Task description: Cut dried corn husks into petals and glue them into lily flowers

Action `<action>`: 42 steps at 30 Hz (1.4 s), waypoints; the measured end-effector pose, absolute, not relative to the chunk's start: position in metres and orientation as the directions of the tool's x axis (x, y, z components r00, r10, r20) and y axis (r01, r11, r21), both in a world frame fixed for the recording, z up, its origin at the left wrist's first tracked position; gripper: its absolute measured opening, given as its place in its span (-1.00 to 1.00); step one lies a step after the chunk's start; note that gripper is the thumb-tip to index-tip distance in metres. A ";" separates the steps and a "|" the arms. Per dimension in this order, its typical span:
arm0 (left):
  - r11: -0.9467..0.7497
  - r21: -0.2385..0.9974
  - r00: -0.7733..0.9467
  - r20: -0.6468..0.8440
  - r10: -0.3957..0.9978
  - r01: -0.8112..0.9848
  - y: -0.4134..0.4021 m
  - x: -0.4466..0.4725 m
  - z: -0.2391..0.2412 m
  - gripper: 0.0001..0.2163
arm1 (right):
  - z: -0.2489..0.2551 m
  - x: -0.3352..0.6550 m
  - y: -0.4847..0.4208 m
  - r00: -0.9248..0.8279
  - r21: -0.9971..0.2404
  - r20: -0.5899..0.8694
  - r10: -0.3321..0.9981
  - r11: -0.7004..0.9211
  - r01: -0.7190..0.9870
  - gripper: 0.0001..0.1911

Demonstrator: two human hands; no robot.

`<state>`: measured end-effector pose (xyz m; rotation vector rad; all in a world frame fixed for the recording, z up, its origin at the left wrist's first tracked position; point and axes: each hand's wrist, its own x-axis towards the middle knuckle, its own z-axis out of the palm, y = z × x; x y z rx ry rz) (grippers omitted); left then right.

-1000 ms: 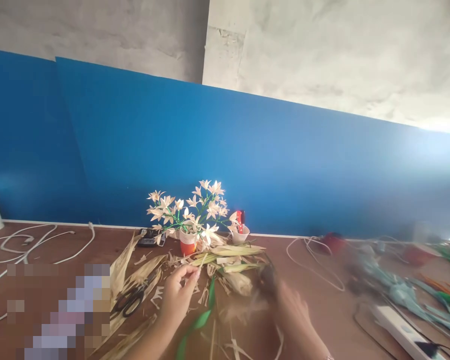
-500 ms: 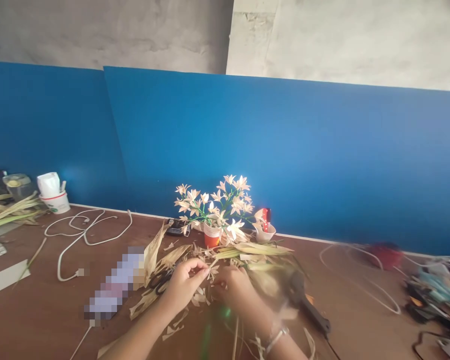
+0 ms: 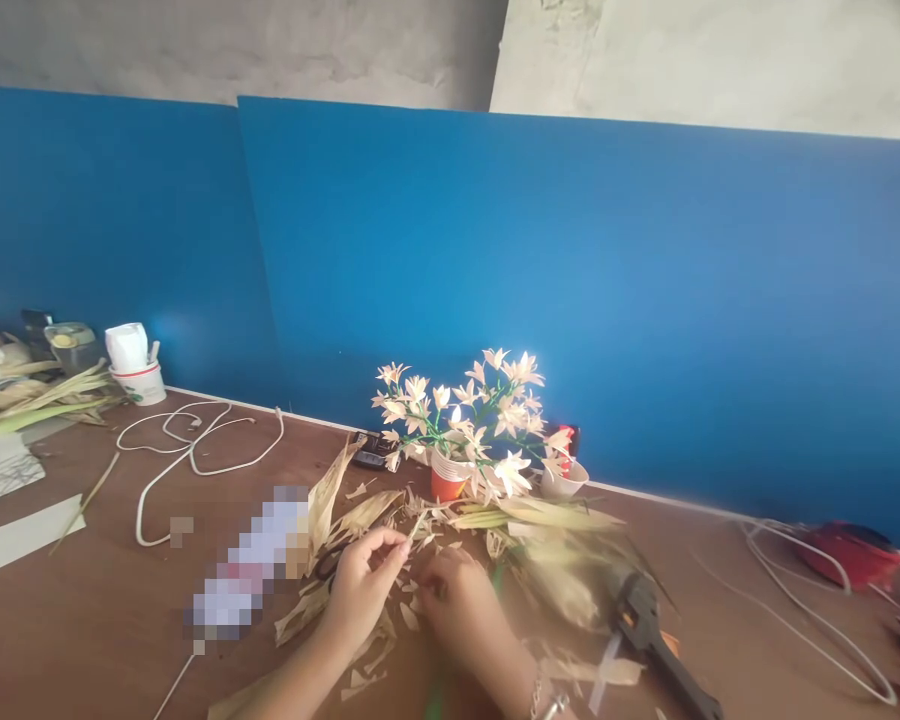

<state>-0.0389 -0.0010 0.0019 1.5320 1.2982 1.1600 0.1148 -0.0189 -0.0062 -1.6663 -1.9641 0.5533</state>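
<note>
My left hand point(image 3: 364, 585) pinches a thin pale-green strip point(image 3: 418, 524) between thumb and fingertips, its tip pointing up and away. Close beside it, my right hand point(image 3: 461, 605) has its fingers curled inward and slightly blurred; what they hold, if anything, is hidden. A bracelet point(image 3: 547, 700) circles the right wrist. Beyond both hands stands a stack of paper cups point(image 3: 448, 478) bearing cream husk flowers point(image 3: 510, 415) on green stems. Dried corn husks point(image 3: 360, 515) and small cut scraps point(image 3: 409, 615) lie around the hands.
A black glue gun point(image 3: 649, 625) lies at the right by greener husks point(image 3: 555, 515). A white cup point(image 3: 566, 480) holds something red. White cables point(image 3: 195, 450) coil at left; a red pouch point(image 3: 851, 555) sits far right. A blue partition point(image 3: 450, 250) rises behind the table.
The view has turned left and slightly down, so the table's things sit farther right in the picture. Both hands stay close together; the left still pinches, and its thin strip now shows more clearly.
</note>
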 end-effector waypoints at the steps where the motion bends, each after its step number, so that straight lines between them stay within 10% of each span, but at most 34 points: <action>1: -0.153 0.954 0.050 0.145 0.988 0.258 -0.001 -0.040 0.000 -0.76 | -0.006 0.116 -0.019 -0.119 -0.645 0.116 0.986 0.165 0.746 -0.78; 9: -0.268 0.918 0.118 0.243 0.963 0.294 -0.008 -0.034 0.001 -0.80 | -0.008 0.122 -0.012 -0.086 -0.956 -0.103 0.991 -0.075 0.285 -0.90; 22: 0.043 0.998 0.089 -0.039 0.995 -0.043 -0.012 -0.027 0.014 -0.77 | 0.001 0.120 -0.018 -0.134 -0.999 -0.048 0.990 -0.050 -0.007 -0.93; 33: 0.183 0.959 0.180 -0.145 0.973 -0.218 -0.013 -0.026 0.013 -0.77 | 0.010 0.118 -0.027 -0.151 -0.842 0.395 0.906 0.423 0.335 -0.81; 42: 0.113 0.982 0.144 -0.091 0.985 -0.152 -0.017 -0.026 0.016 -0.74 | 0.018 0.119 -0.019 -0.055 -0.944 -0.105 0.993 -0.117 -0.310 -0.70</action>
